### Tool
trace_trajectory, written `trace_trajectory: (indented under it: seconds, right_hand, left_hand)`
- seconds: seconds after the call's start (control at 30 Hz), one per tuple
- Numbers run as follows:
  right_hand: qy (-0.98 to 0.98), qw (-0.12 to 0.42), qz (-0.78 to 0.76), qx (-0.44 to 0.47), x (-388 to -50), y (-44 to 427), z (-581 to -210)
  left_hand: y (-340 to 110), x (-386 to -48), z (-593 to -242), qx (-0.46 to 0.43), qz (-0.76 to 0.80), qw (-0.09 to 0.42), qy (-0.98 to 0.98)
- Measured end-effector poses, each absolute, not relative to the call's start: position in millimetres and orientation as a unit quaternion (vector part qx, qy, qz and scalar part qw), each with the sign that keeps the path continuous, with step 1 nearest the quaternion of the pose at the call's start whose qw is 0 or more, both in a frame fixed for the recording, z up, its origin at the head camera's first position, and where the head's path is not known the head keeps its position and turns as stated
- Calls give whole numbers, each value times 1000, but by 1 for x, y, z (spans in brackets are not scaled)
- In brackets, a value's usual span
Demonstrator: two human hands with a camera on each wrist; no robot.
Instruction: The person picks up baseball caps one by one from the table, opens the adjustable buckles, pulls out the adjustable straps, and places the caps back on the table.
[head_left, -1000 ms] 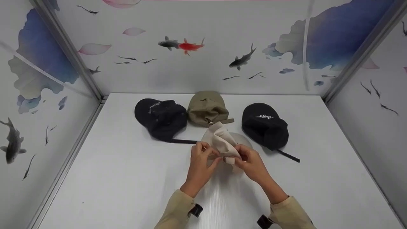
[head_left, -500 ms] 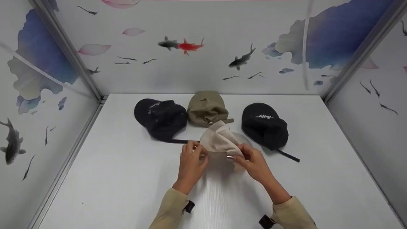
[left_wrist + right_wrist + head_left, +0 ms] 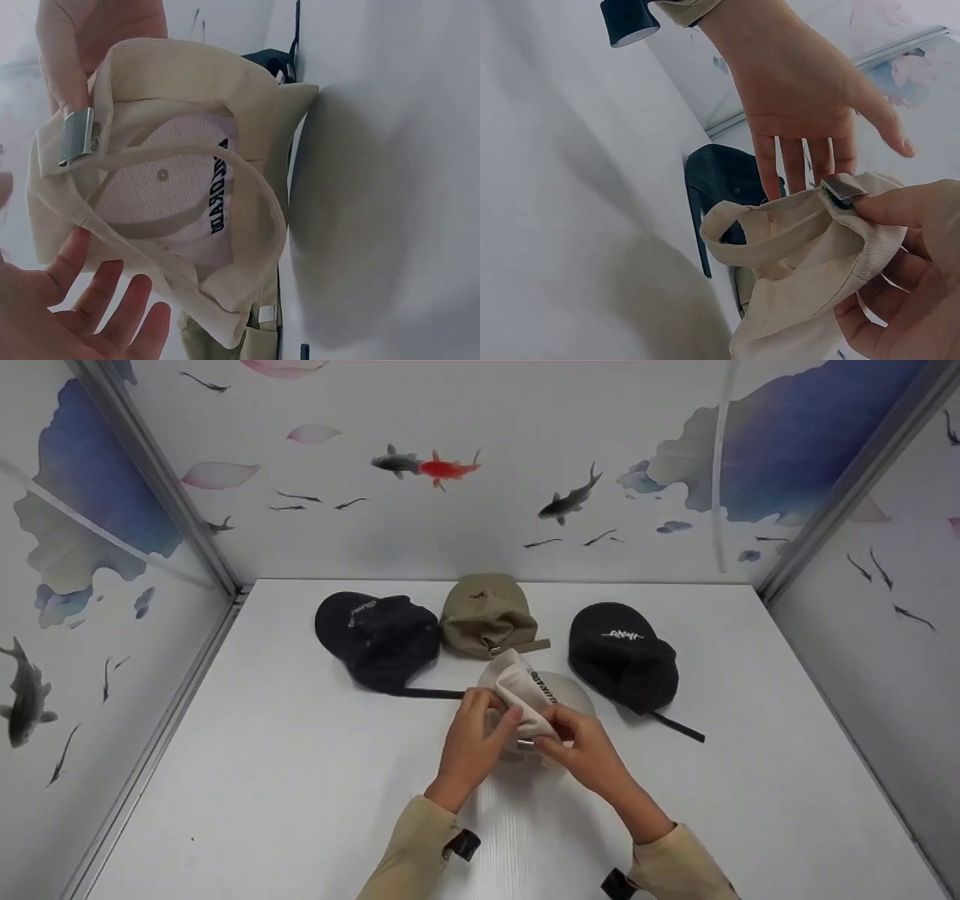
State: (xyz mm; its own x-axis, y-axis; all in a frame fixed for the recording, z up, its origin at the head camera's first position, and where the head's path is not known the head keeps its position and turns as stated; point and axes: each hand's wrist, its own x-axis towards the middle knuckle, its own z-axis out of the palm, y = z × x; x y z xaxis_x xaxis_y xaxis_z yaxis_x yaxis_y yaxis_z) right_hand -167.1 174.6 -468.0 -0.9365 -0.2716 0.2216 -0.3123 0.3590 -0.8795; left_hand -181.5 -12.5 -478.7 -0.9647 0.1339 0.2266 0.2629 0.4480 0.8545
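Observation:
A cream cap (image 3: 517, 690) is held up at the middle of the table, its dark lettering partly showing. My right hand (image 3: 592, 751) pinches its back edge by the metal buckle (image 3: 526, 745); the right wrist view shows the thumb of that hand (image 3: 922, 277) against the buckle (image 3: 844, 189). The strap (image 3: 757, 251) hangs in a loop beside the cap opening. My left hand (image 3: 471, 744) is at the cap's left side. In the left wrist view its fingers are spread (image 3: 82, 315), with the fingertips at the cap's edge; the cap's inside faces that camera.
Behind lie a dark navy cap (image 3: 386, 637) at the left, an olive cap (image 3: 487, 611) in the middle and a black cap (image 3: 622, 652) at the right, straps extending toward the front. Printed panels (image 3: 300, 532) enclose the white table (image 3: 285, 780) at the back and sides.
My left hand moved left off the buckle area, then back right to the cap. The cap has tilted, and its lettering has come into view. The other caps have not moved.

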Motion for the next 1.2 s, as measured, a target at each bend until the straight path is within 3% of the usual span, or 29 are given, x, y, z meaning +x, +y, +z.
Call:
trace_trajectory:
  seconds: [0.57, 0.9, 1.2]
  right_hand:
    - [-831, 42, 534, 151, -168, 177, -461]
    - [-803, 58, 577, 138, -169, 179, -456]
    - [-797, 50, 588, 132, -168, 178, -457]
  left_hand:
    - [-15, -186, -487, -186, -549, 67, -812]
    - [-15, -176, -498, -227, -389, 32, -893]
    - [-3, -173, -498, -192, -359, 103, -908]
